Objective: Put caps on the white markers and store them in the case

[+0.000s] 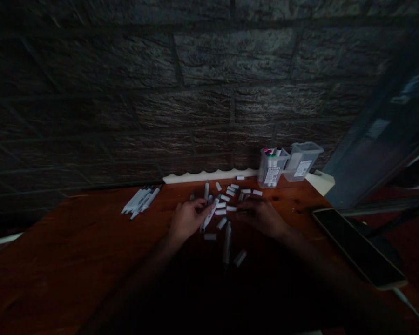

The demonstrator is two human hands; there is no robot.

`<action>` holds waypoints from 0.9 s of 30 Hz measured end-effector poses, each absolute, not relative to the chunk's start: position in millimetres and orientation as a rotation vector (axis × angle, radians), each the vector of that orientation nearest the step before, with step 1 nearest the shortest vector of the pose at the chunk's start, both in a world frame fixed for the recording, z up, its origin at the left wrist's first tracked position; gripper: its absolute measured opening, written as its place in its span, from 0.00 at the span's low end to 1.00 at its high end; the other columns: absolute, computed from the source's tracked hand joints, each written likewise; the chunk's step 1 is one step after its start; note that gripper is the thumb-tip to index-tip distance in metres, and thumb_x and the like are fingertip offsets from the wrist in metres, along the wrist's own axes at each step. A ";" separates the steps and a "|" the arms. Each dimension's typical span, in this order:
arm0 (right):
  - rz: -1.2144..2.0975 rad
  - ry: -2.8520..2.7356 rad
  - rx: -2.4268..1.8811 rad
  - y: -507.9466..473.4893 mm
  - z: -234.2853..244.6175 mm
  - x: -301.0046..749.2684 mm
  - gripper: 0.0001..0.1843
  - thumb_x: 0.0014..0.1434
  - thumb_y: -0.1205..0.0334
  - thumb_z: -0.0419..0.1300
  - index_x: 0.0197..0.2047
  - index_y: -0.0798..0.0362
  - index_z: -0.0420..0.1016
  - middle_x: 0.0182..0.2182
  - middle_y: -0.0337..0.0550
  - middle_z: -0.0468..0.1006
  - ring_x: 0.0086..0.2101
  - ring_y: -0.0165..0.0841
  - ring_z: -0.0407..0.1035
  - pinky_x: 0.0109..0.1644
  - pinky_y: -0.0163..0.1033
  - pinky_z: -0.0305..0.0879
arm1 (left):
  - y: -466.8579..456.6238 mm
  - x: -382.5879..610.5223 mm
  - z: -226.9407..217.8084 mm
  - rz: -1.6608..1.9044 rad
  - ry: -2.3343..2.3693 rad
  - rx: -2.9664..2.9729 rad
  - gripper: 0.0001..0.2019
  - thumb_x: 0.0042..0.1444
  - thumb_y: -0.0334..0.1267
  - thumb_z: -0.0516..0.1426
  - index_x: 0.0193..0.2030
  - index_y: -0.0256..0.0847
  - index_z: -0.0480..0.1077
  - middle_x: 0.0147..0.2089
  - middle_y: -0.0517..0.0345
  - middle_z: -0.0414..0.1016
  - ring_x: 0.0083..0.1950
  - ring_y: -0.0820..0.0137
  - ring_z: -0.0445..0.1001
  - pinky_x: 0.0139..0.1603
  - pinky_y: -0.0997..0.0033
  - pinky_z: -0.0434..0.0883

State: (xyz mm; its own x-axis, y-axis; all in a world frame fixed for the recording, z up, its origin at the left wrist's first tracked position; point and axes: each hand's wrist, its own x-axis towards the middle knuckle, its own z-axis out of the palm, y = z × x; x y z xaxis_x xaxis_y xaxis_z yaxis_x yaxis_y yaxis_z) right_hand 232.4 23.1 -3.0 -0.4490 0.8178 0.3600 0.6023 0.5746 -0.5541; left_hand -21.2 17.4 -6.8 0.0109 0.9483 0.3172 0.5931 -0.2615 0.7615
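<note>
Between the thumb and fingers of my left hand (187, 219) is a slim white marker (211, 215), tilted, with its upper end toward the wall. My right hand (263, 217) is curled low over the table, fingertips bunched beside the loose white marker caps (231, 209); what they pinch, if anything, is too dark to make out. More caps with coloured ends lie scattered between and beyond both hands. One uncapped-looking marker (227, 243) lies nearer to me, and a single cap (240, 257) rests to its right. Another marker (206, 190) points toward the wall.
Several markers (141, 201) lie side by side at the left. A clear box (271, 173) holding markers stands at the back right, beside a second clear box (302, 163). A phone (358, 246) with a cable lies at the right edge. A dark brick wall (209, 107) rises behind the wooden table (73, 251).
</note>
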 end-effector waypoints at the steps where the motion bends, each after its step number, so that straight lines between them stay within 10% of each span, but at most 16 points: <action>1: 0.470 -2.218 -1.148 23.7 -4.1 233.6 0.08 0.58 0.61 0.62 0.41 0.50 0.79 0.40 0.44 0.80 0.37 0.34 0.75 0.42 0.39 0.70 | 17.3 -21.4 -6.7 1.143 1.567 1.905 0.11 0.50 0.47 0.64 0.38 0.47 0.80 0.34 0.54 0.82 0.35 0.61 0.78 0.36 0.69 0.68; 9: 0.559 -2.252 -1.187 31.6 -14.1 239.3 0.13 0.56 0.65 0.61 0.45 0.48 0.77 0.41 0.43 0.81 0.38 0.35 0.75 0.44 0.39 0.69 | 43.5 -12.9 15.5 0.655 2.035 2.146 0.16 0.60 0.44 0.52 0.50 0.42 0.74 0.47 0.46 0.80 0.48 0.55 0.76 0.48 0.61 0.69; 20: 0.609 -2.144 -1.125 29.9 -8.5 239.7 0.08 0.58 0.60 0.61 0.40 0.50 0.76 0.36 0.42 0.81 0.34 0.36 0.75 0.39 0.40 0.70 | 100.5 0.4 44.8 0.687 1.907 1.910 0.04 0.40 0.28 0.64 0.24 0.38 0.75 0.31 0.50 0.80 0.47 0.55 0.77 0.49 0.62 0.70; 27: 0.663 -1.909 -1.057 21.1 -1.1 229.7 0.08 0.58 0.58 0.61 0.41 0.50 0.78 0.41 0.45 0.81 0.41 0.39 0.76 0.47 0.46 0.71 | 28.0 -21.7 38.8 1.225 1.272 1.483 0.15 0.55 0.37 0.57 0.49 0.35 0.71 0.45 0.47 0.80 0.42 0.63 0.80 0.45 0.62 0.76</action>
State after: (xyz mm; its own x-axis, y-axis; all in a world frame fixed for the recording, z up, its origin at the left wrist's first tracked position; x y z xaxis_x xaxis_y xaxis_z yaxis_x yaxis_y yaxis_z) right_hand 229.7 21.1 -1.1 -0.2967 0.8614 0.4123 0.4206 0.5055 -0.7534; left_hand -21.7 28.0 38.8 0.0202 0.9867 0.1613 0.1988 -0.1621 0.9665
